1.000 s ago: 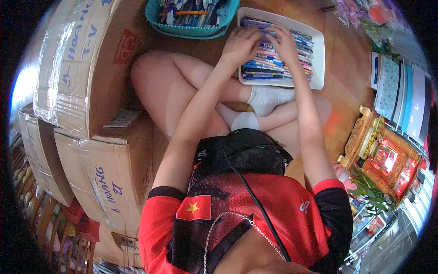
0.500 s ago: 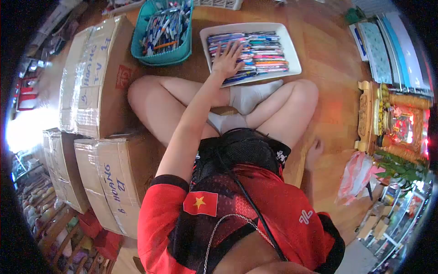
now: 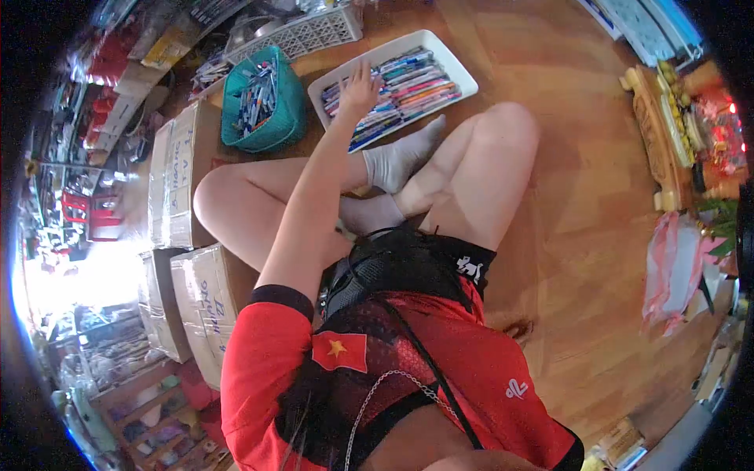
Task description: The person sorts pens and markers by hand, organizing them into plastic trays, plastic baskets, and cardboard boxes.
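My left hand (image 3: 359, 93) is over the left part of a white tray (image 3: 454, 61), its fingers apart and nothing gripped. In the tray lie pens (image 3: 420, 88) of many colours, laid side by side in rows. To the left stands a teal basket (image 3: 284, 118) with a loose heap of pens (image 3: 258, 96) inside. My right hand (image 3: 518, 328) is down by the floor beside my hip, mostly hidden behind the red shirt, its fingers dim and blurred.
Taped cardboard boxes (image 3: 179, 177) line my left side. Behind the basket sits a white perforated crate (image 3: 314, 31). My crossed legs, in grey socks (image 3: 393, 161), are just before the tray. At right are a carved wooden stand (image 3: 660, 141) and a pink-and-white plastic bag (image 3: 666, 271).
The camera view has shifted and turned. My left hand now lies nearer the tray's left edge, fingers still spread. My right hand shows less, more covered by the shirt.
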A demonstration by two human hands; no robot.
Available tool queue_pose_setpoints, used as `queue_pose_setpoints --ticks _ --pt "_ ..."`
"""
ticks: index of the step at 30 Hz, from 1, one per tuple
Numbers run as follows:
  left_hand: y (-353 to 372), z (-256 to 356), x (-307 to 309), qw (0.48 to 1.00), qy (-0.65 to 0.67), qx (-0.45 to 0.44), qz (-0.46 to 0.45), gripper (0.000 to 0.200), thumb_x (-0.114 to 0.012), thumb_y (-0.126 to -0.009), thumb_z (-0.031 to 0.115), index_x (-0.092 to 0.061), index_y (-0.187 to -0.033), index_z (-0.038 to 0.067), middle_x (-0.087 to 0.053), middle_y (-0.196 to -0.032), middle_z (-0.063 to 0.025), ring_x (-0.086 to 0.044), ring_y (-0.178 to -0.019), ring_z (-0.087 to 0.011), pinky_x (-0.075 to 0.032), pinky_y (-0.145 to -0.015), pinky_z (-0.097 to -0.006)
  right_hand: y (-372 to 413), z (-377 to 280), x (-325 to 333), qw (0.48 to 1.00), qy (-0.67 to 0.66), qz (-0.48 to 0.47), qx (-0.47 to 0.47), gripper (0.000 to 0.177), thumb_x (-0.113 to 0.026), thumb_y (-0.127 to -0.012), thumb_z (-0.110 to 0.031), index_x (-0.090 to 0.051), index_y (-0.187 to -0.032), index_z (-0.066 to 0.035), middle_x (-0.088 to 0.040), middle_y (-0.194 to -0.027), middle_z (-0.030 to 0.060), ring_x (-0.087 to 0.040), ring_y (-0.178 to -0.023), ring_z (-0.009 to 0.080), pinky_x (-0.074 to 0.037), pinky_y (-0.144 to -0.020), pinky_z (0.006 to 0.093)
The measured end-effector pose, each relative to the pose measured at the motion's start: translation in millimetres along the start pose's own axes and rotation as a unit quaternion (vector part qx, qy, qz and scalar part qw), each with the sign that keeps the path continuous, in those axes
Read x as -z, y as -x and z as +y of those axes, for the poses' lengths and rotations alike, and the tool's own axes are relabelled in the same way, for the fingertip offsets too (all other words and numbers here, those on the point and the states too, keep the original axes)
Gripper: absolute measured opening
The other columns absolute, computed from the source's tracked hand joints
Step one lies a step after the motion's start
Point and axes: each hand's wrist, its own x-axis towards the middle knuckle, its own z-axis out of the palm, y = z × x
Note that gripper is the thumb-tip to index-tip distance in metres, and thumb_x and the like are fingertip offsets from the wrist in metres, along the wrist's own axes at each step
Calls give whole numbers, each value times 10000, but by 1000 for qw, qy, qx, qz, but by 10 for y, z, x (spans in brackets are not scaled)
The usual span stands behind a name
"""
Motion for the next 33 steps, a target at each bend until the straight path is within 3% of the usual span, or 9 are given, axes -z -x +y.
queue_pose_setpoints --ticks 4,9,11,15,18,25,27,30,33 --pt "-615 938 36 976 97 -191 38 355 -467 -895 251 -491 -1218 106 -486 -1264 -163 -512 -1085 -373 -413 -936 -454 77 247 -75 966 240 -22 94 482 -384 -931 -318 -373 -1345 -70 -375 -1392 145 -364 -1288 287 -255 -1049 442" --pt "-850 2907 -136 916 278 -288 -37 233 -520 -844 177 -611 -1056 138 -619 -976 -153 -593 -905 -329 -472 -803 -431 44 164 -97 977 193 -23 84 467 -333 -951 -335 -398 -1322 -60 -359 -1396 175 -318 -1313 302 -170 -1075 503" --pt "-765 3702 -71 908 228 -282 -211 225 -528 -849 241 -619 -1039 161 -625 -968 -134 -598 -887 -325 -478 -765 -431 57 193 -74 974 207 -35 81 480 -320 -946 -330 -378 -1337 -58 -324 -1423 166 -286 -1332 299 -145 -1084 507" --pt "-621 4649 -750 781 65 -530 -324 250 -486 -860 284 -622 -1023 151 -639 -971 -126 -605 -921 -315 -481 -765 -440 91 92 -35 970 226 -80 31 499 -321 -925 -305 -364 -1348 -46 -279 -1454 154 -247 -1353 301 -91 -1098 521" --pt "-400 4838 -1233 649 89 -570 -496 261 -474 -872 261 -629 -1031 123 -638 -992 -134 -607 -921 -318 -473 -783 -441 81 147 -12 964 242 -110 5 507 -330 -912 -314 -365 -1349 -58 -297 -1449 142 -248 -1354 302 -112 -1096 514" --pt "389 4585 -41 459 125 -560 -678 323 -529 -860 269 -575 -1104 63 -556 -1166 -166 -497 -1122 -344 -378 -973 -437 159 307 -181 965 240 -103 -29 505 -416 -834 -280 -438 -1314 -126 -360 -1415 109 -303 -1325 266 -146 -1101 510" --pt "425 4597 274 389 74 -733 -552 328 -554 -843 241 -559 -1138 97 -508 -1253 -115 -442 -1191 -317 -307 -1036 -459 72 204 -139 975 199 -78 -58 484 -503 -807 -263 -485 -1277 -148 -389 -1396 71 -333 -1306 224 -169 -1100 509" --pt "105 4677 865 332 10 -801 -497 381 -596 -789 225 -549 -1161 159 -505 -1256 -48 -436 -1198 -275 -253 -1075 -465 150 233 -179 979 173 -72 -79 495 -572 -785 -249 -490 -1271 -202 -390 -1398 6 -328 -1310 182 -198 -1099 493" --pt "-363 4889 1297 404 -42 -803 -436 366 -614 -737 159 -577 -1101 168 -543 -1179 -45 -483 -1121 -247 -287 -1028 -470 49 125 -230 982 155 -38 -101 460 -540 -815 -231 -486 -1271 -213 -383 -1406 -23 -344 -1296 173 -219 -1092 480"
